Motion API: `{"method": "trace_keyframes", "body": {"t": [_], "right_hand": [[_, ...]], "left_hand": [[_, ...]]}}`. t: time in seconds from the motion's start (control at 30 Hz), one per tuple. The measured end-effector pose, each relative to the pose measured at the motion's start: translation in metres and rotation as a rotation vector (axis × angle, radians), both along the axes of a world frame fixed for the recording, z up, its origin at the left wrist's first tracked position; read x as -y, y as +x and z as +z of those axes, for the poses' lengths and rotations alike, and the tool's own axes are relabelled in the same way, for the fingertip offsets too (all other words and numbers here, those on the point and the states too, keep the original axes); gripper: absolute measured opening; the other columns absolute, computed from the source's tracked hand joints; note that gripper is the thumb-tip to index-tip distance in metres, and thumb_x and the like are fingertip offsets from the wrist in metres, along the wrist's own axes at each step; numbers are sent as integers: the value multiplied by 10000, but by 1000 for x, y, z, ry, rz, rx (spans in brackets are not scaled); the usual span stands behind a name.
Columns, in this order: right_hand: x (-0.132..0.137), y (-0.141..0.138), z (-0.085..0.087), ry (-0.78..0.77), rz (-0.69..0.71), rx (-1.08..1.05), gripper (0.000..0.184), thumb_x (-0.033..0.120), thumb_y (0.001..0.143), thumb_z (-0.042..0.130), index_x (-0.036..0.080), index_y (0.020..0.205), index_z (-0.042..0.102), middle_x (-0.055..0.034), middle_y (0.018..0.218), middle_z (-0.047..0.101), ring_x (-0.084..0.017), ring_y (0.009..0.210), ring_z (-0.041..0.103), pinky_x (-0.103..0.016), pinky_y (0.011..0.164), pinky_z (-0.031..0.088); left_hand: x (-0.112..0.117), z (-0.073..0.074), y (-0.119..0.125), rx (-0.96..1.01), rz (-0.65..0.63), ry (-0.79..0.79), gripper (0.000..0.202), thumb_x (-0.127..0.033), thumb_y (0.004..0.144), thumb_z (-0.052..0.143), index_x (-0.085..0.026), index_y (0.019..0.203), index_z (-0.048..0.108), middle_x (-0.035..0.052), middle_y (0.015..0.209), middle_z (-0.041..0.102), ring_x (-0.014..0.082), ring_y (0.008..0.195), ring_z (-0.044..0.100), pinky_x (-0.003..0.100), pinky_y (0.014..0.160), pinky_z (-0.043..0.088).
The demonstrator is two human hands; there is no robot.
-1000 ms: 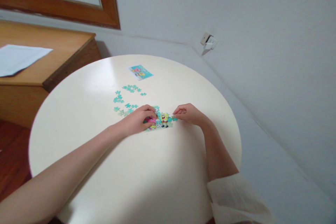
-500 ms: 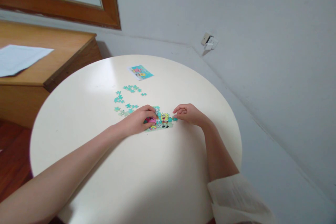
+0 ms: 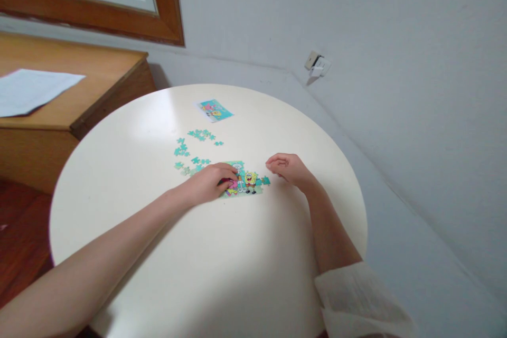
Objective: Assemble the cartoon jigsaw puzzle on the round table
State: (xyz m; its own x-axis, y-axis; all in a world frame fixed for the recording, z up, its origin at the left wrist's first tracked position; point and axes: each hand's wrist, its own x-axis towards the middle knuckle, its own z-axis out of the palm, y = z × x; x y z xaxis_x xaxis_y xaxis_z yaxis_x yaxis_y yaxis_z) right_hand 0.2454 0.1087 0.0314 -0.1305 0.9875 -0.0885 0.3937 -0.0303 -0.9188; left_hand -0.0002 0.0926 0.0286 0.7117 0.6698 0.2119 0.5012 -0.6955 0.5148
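Note:
A partly assembled cartoon jigsaw puzzle lies near the middle of a round cream table. My left hand rests on the puzzle's left part, fingers curled down onto the pieces. My right hand hovers just right of the puzzle, a little off it, fingers loosely curled, with nothing seen in them. Several loose teal puzzle pieces are scattered behind my left hand. A small teal reference picture lies farther back on the table.
A wooden desk with a white sheet of paper stands at the left, under a wood-framed window. A white wall socket sits in the corner of the wall behind the table.
My right hand has lifted away from the puzzle's right edge and moved slightly right. My left hand has stayed on the puzzle's left part.

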Motion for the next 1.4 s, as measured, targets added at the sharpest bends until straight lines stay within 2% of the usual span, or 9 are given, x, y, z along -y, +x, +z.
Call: {"method": "trace_keyframes", "body": {"t": [0.17, 0.27, 0.43, 0.57, 0.7, 0.83, 0.9, 1.13, 1.4], "right_hand": [[-12, 3, -16, 149, -334, -202, 260, 381, 548, 684, 158, 648, 593, 61, 432, 442, -57, 416, 346, -217, 410, 233], [-17, 6, -23, 161, -409, -336, 298, 384, 493, 730, 163, 631, 586, 65, 425, 430, -46, 403, 327, -208, 391, 206], [-20, 12, -25, 147, -405, -452, 331, 366, 460, 786, 156, 632, 596, 66, 432, 430, -27, 387, 314, -195, 371, 197], [-21, 16, -26, 121, -376, -553, 333, 332, 461, 809, 147, 641, 599, 71, 430, 403, -23, 389, 301, -191, 360, 187], [-23, 22, -27, 106, -327, -644, 324, 311, 484, 814, 142, 657, 598, 68, 444, 398, -26, 405, 313, -185, 359, 223], [-23, 25, -27, 74, -311, -724, 317, 283, 469, 823, 144, 651, 604, 67, 457, 403, -26, 419, 325, -173, 364, 254], [-23, 26, -27, 63, -321, -750, 317, 272, 460, 827, 141, 643, 604, 68, 458, 402, -21, 421, 323, -167, 366, 259], [-24, 29, -30, 75, -296, -752, 311, 274, 502, 815, 143, 663, 583, 69, 466, 400, -23, 420, 346, -163, 374, 274], [-23, 27, -28, 43, -313, -789, 343, 268, 441, 840, 142, 643, 593, 72, 464, 406, -12, 423, 329, -142, 372, 277]], "left_hand": [[0, -1, -1, 22, -30, -4, 269, -136, 809, 421, -172, 827, 687, 77, 1026, 660, 178, 972, 588, 281, 853, 461], [1, -2, 0, 55, -43, -7, 262, -129, 800, 428, -176, 798, 686, 69, 997, 672, 172, 955, 596, 265, 837, 463], [0, -3, 1, 112, 17, -55, 253, -145, 793, 437, -182, 846, 681, 51, 1000, 679, 162, 954, 606, 263, 844, 463], [-10, -1, -11, 252, 260, -62, 252, -184, 782, 450, -170, 898, 673, 62, 1049, 666, 168, 949, 611, 294, 858, 467], [-32, 1, -35, 384, 497, -11, 221, -205, 762, 464, -153, 827, 669, 68, 924, 694, 190, 897, 621, 334, 867, 457], [-51, 1, -59, 585, 748, -86, 201, -240, 740, 484, -129, 744, 652, 79, 796, 692, 182, 741, 627, 311, 725, 493], [-56, 2, -67, 682, 817, -95, 195, -242, 722, 495, -122, 742, 648, 73, 752, 680, 173, 702, 617, 292, 674, 485], [-55, 9, -76, 792, 869, -117, 155, -211, 670, 513, -138, 715, 642, 31, 651, 637, 147, 650, 588, 268, 644, 452], [-59, 10, -84, 820, 894, -101, 124, -209, 651, 538, -142, 700, 630, 27, 637, 626, 149, 650, 584, 274, 646, 451]]}}
